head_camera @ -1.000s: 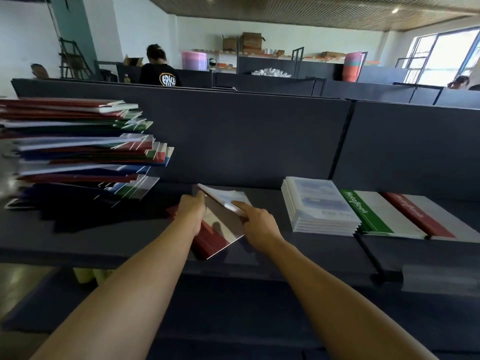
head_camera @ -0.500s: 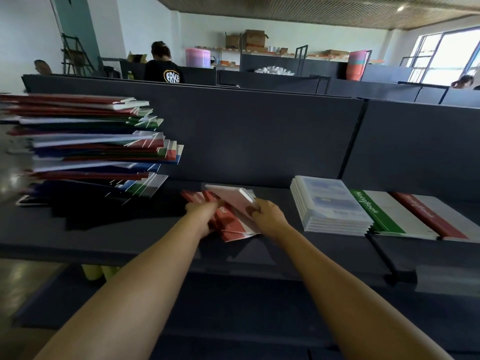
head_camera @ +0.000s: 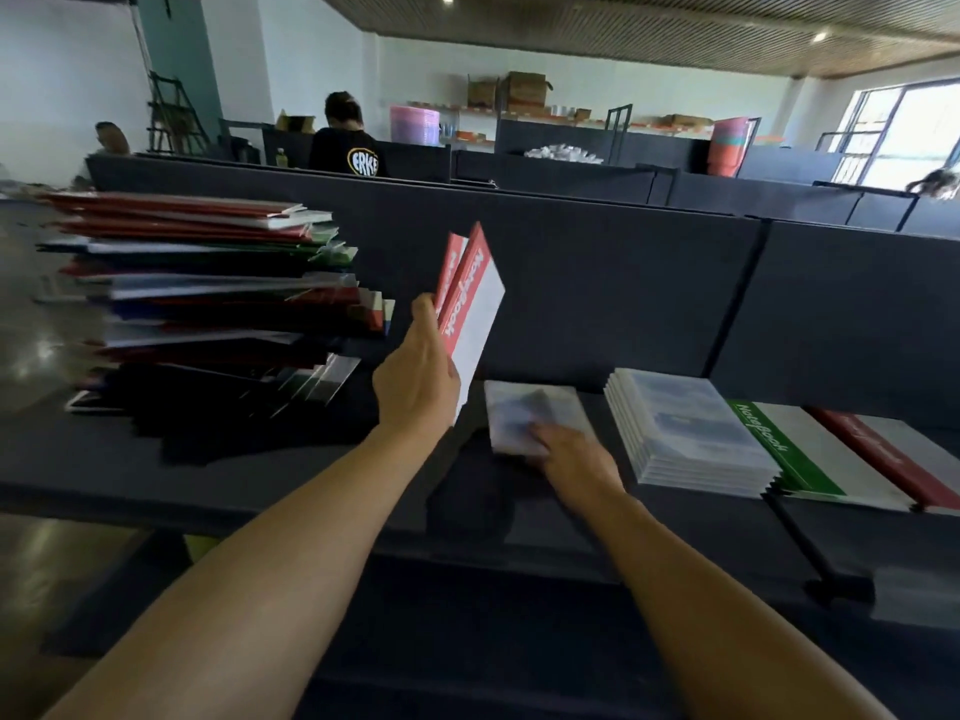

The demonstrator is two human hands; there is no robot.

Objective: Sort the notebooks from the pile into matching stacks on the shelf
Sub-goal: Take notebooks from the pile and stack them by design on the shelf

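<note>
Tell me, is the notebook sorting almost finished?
Not nearly. Three stacks sit sorted on the shelf: pale-blue stack, green stack, red stack. The left hand holds red notebooks; the right hand is on a pale notebook. A tall mixed pile remains.

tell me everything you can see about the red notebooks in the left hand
The red notebooks are at least two thin softcover books, held nearly upright and fanned slightly apart above the shelf. Each cover has a red band along one edge with white "Notebook" lettering; the remainder is white and looks like glossy card. The left hand grips their lower end. They touch nothing else, standing between the mixed pile and the sorted stacks.
</note>
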